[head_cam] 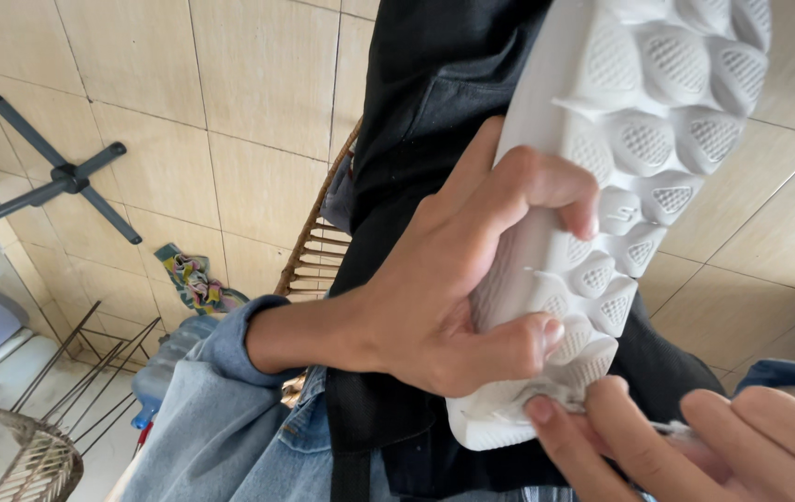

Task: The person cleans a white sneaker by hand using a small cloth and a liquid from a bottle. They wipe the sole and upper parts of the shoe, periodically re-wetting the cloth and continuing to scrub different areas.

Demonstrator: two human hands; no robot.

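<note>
left hand (444, 288) clamped round the heel end of white foam-soled shoe (620, 177), sole up, held over the lap; right hand (695, 432) pinching a thin whitish scrap at the heel tread; shoe likely light, sole springy yet firm, lugs grippy; best held across the narrow midsole.

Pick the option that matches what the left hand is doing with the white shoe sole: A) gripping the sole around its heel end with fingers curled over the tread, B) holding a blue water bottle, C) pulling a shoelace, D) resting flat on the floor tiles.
A: the left hand wraps the white shoe sole, fingers curled over its patterned tread, while the right hand touches the heel edge.
</note>
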